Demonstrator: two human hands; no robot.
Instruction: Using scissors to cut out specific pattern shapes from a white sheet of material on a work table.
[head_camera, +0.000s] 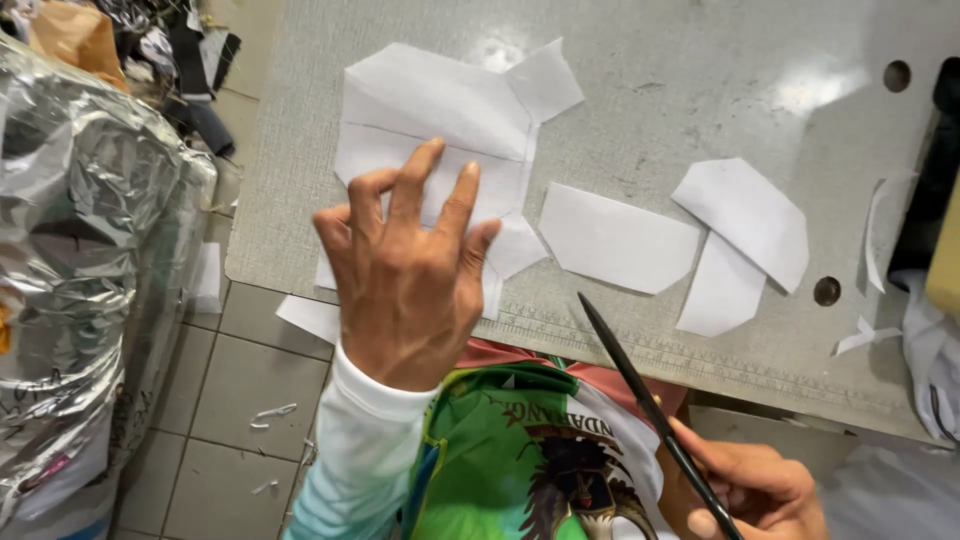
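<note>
My left hand (405, 275) lies flat, fingers spread, on a stack of white cut pieces (430, 110) at the near left of the grey worktable (650, 80). My right hand (755, 485) is low at the table's front edge and grips black scissors (640, 390), whose closed blades point up and left toward the table. A separate white piece (615, 240) lies just right of my left hand. Two more overlapping white pieces (745, 235) lie further right.
A large silver foil-wrapped bundle (80, 250) stands on the tiled floor (240, 390) at left. Thin white offcuts (880, 230) lie near the table's right side, beside two round holes (827, 291). Scraps dot the floor. Dark items sit at the far right edge.
</note>
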